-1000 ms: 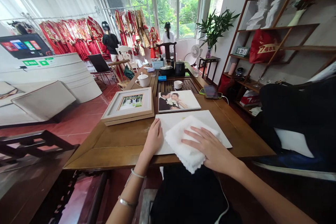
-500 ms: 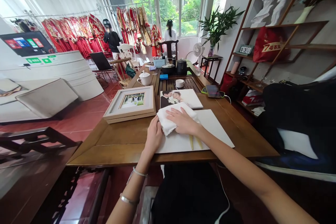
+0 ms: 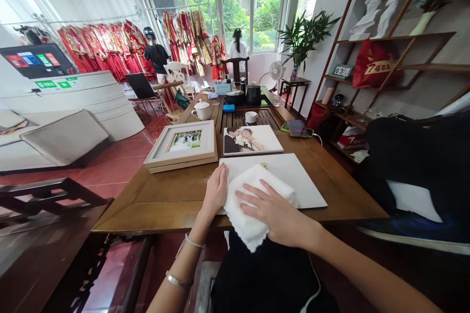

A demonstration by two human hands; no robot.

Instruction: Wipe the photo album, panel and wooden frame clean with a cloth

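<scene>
A white rectangular panel [image 3: 308,190] lies flat at the table's front edge. My left hand [image 3: 216,187] grips the panel's left edge, fingers together. My right hand [image 3: 275,212] presses on a folded white cloth [image 3: 244,195], with its fingers spread over the top. The cloth lies across the panel's front part, and one corner hangs past the table edge. A small gold-coloured piece [image 3: 264,166] shows on the panel just beyond the cloth. Behind the panel lies a photo panel [image 3: 253,139] with a couple's picture.
Stacked wooden picture frames [image 3: 179,144] lie at the left of the table [image 3: 165,205]. Farther back are a lidded white cup [image 3: 201,109], a small white cup [image 3: 251,117] and a phone [image 3: 298,128] with a cable. A black bag [image 3: 407,156] is at the right.
My right hand has drawn the cloth from the panel's far left corner toward me and slightly right. The gold-coloured strips near the front are now covered. My left hand stays at the left edge.
</scene>
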